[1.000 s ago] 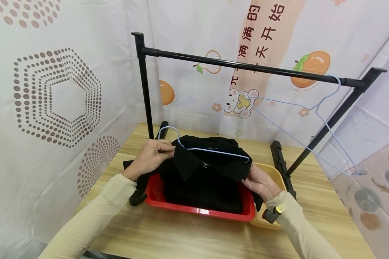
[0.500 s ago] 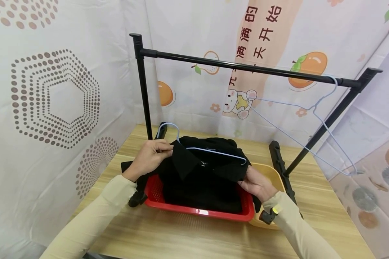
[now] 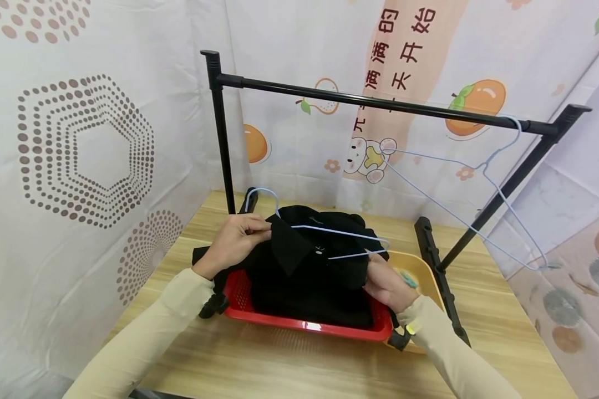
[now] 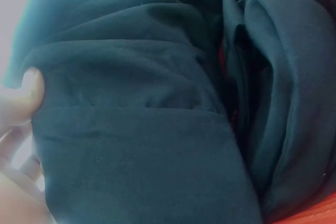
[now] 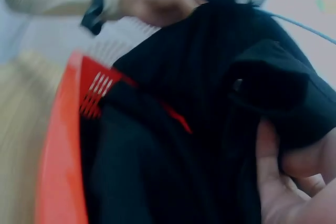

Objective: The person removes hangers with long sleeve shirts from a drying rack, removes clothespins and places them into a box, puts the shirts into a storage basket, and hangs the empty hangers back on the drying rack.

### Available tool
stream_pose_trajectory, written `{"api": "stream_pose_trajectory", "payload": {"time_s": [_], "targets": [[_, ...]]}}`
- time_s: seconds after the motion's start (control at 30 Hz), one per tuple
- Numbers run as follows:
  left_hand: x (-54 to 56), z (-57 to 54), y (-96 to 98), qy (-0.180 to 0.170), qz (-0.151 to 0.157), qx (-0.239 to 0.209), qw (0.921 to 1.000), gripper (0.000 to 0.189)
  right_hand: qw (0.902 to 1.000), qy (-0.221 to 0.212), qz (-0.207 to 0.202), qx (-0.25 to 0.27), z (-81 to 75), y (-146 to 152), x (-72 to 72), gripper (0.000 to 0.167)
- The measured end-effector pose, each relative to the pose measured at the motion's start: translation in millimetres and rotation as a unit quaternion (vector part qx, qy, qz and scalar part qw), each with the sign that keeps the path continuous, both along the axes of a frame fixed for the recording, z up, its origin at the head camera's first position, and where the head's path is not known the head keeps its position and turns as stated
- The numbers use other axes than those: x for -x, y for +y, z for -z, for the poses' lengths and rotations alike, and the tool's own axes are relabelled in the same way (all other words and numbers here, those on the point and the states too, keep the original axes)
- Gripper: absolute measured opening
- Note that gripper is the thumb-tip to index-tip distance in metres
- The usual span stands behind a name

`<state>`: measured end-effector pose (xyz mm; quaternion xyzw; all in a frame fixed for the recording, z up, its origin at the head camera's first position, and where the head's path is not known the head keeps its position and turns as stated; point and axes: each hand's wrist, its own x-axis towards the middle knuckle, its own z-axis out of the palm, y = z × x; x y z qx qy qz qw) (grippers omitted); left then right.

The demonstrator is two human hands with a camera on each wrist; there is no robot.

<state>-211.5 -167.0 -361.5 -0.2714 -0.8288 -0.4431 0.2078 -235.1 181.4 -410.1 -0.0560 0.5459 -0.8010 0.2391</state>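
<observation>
A black collared shirt point(image 3: 287, 244) is held up over the red basket point(image 3: 306, 325), with its neck opening spread. Part of a light blue hanger point(image 3: 339, 230) sits inside the neck; its hook rises at the left and its right end shows outside the fabric. My left hand point(image 3: 234, 244) pinches the collar's left side near the base of the hook. At the opening's right side, my right hand point(image 3: 386, 282) grips the fabric below the hanger's end. The right wrist view shows this hand's fingers point(image 5: 268, 150) at a fold of the shirt. The hanger's left arm is hidden by cloth.
More black cloth point(image 3: 311, 307) lies in the red basket. A yellow basket point(image 3: 431, 282) with a small teal item point(image 3: 408, 279) stands at its right. Behind is a black clothes rack point(image 3: 359, 100), a second blue hanger point(image 3: 486, 166) hanging at its right end.
My right hand has moved slightly left and down with the fabric. The hanger's right end has come out of the neck opening, showing its lower bar. My left hand has barely moved.
</observation>
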Motion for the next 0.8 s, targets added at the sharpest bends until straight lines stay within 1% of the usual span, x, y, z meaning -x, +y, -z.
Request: {"api": "stream_pose_trajectory", "payload": {"time_s": [0.07,0.13,0.2,0.27,0.37,0.47,0.5,0.57,0.6,0.63,0.7,0.73,0.77,0.8], "targets": [[0.9,-0.5,0.6,0.01,0.0,0.006,0.9999,0.015,0.9978,0.036,0.011,-0.056,2.4,-3,-0.6,0.023],[1.6,0.2,0.2,0.012,0.002,0.008,0.9999,0.016,0.9931,0.062,0.029,-0.095,3.0,-3,-0.5,0.019],[1.4,0.5,-0.5,0.011,0.003,0.011,0.9999,0.016,0.985,0.093,0.045,-0.138,1.8,-1,1.2,0.017],[1.0,0.0,-1.2,0.009,0.003,0.015,0.9998,0.016,0.9751,0.119,0.059,-0.177,-1.3,4,3.0,0.019],[1.2,-0.3,-2.0,0.012,0.003,0.02,0.9997,0.016,0.9661,0.137,0.068,-0.209,-8.1,13,4.5,0.025],[2.3,-0.2,-3.2,0.012,0.001,0.02,0.9997,0.014,0.9629,0.146,0.072,-0.215,-15.8,24,3.6,0.027],[2.6,-0.2,-3.5,0.011,0.0,0.02,0.9997,0.014,0.9599,0.157,0.075,-0.22,-18.0,28,3.2,0.028],[3.0,-0.1,-4.2,0.009,-0.003,0.021,0.9997,0.014,0.949,0.188,0.088,-0.237,-22.1,35,1.8,0.027],[3.0,0.0,-4.4,0.007,-0.005,0.022,0.9997,0.014,0.9412,0.208,0.094,-0.249,-24.0,37,0.9,0.026],[3.0,0.1,-4.6,0.005,-0.006,0.024,0.9997,0.014,0.9313,0.229,0.1,-0.265,-25.8,40,-0.3,0.026],[2.9,0.4,-4.8,0.002,-0.008,0.026,0.9996,0.015,0.9068,0.28,0.104,-0.297,-28.9,42,-2.7,0.025],[2.9,0.5,-4.5,0.001,-0.008,0.027,0.9996,0.015,0.8911,0.308,0.103,-0.317,-29.9,43,-4.4,0.024],[2.9,0.6,-4.2,0.0,-0.007,0.027,0.9996,0.015,0.8717,0.34,0.102,-0.338,-30.5,44,-6.0,0.023],[2.8,0.7,-3.7,0.0,-0.006,0.028,0.9996,0.015,0.8483,0.377,0.097,-0.359,-30.9,44,-7.3,0.022]]}}
